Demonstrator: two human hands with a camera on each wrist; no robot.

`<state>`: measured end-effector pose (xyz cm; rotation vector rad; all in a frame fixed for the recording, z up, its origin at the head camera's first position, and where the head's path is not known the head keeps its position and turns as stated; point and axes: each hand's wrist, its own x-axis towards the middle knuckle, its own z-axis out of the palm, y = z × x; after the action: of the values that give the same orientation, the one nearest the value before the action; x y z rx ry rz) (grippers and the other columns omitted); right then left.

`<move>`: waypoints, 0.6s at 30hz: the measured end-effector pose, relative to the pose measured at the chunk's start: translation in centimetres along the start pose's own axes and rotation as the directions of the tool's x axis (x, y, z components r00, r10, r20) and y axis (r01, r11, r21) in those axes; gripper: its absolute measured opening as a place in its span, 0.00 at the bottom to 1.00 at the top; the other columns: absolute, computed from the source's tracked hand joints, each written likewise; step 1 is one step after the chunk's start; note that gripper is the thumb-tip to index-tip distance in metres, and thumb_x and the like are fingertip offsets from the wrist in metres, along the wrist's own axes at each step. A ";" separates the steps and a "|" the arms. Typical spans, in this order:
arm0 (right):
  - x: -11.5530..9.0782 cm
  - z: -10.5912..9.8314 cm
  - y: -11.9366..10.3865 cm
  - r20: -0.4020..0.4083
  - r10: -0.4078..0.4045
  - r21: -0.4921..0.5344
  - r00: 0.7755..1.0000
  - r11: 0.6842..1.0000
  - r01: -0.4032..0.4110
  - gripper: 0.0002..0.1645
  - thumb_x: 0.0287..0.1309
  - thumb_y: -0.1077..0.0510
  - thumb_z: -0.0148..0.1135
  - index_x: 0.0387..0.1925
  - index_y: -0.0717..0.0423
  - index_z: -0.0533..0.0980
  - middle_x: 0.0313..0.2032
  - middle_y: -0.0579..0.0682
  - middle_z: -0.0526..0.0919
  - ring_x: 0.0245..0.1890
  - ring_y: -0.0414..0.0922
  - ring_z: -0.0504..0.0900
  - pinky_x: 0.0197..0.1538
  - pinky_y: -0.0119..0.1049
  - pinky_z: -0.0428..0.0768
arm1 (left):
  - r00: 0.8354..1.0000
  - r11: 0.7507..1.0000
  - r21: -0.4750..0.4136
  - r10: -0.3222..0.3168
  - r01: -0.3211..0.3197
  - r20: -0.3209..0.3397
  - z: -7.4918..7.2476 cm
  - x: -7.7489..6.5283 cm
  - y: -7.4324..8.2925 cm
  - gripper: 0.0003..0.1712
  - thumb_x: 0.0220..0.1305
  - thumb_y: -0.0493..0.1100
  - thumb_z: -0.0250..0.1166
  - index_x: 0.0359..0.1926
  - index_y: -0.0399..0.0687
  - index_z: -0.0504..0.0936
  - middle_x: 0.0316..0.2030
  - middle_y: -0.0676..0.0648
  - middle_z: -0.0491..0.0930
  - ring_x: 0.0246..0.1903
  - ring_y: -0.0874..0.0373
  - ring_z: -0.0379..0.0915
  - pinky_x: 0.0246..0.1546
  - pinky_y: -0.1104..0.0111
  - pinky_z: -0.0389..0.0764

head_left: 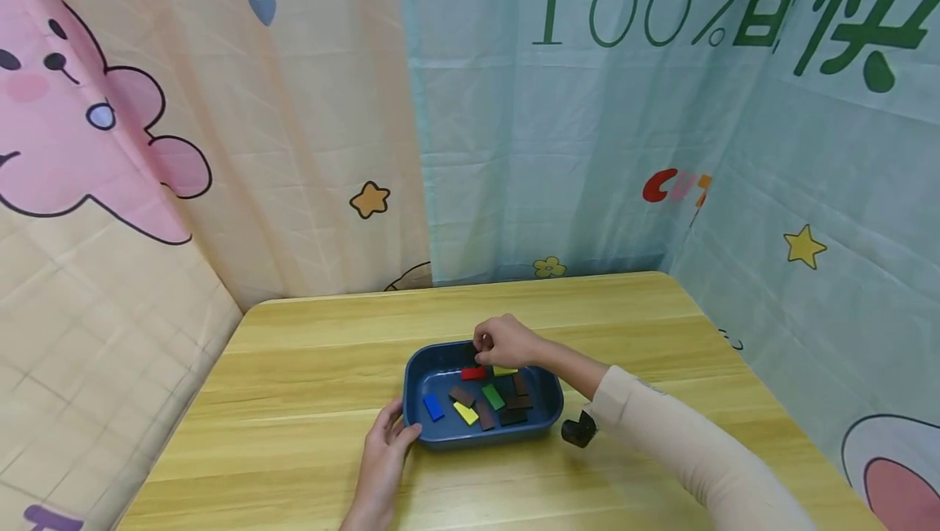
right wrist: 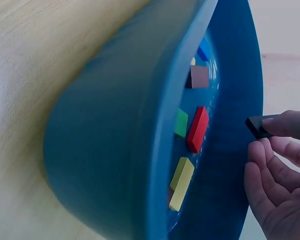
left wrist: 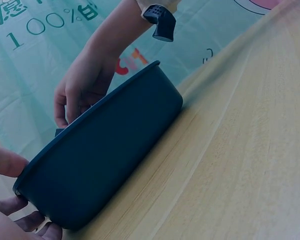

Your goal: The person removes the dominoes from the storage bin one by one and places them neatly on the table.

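Note:
Several small rectangular blocks lie in a blue plastic basin (head_left: 485,439) on the table. My left hand (head_left: 383,453) grips the basin's near left corner, thumb at the rim and fingers against the outer wall. Over the far side of the basin, my right hand (head_left: 508,342) pinches a black block (right wrist: 258,127) between thumb and fingertips, close by the rim. Below it on the basin floor are a red block (right wrist: 198,130) and yellow blocks (right wrist: 182,184). A green block (head_left: 493,397), a blue block (head_left: 433,407) and several brown blocks (head_left: 485,415) are spread around.
The wooden table (head_left: 294,400) extends around the basin. Printed curtains (head_left: 543,148) hang behind it and along both sides. A black wrist device (head_left: 579,431) hangs by the right sleeve (head_left: 683,441), just right of the basin.

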<state>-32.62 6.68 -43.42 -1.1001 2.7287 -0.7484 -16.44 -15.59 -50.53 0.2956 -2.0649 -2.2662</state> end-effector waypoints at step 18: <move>-1.6 -2.2 2.4 -0.046 0.060 0.107 0.997 0.993 -0.055 0.07 0.60 0.61 0.72 0.31 0.53 0.79 0.28 0.42 0.83 0.28 0.39 0.79 0.32 0.35 0.78 | 1.000 1.000 -0.003 -0.020 0.020 -0.005 0.0 0.1 0.3 0.33 0.73 0.32 0.57 0.75 0.30 0.59 0.74 0.27 0.57 0.71 0.32 0.58 0.69 0.46 0.64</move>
<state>-33.58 10.12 -42.83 -0.9900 2.7126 -0.9115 -16.55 -15.63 -50.25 0.3229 -2.0653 -2.2769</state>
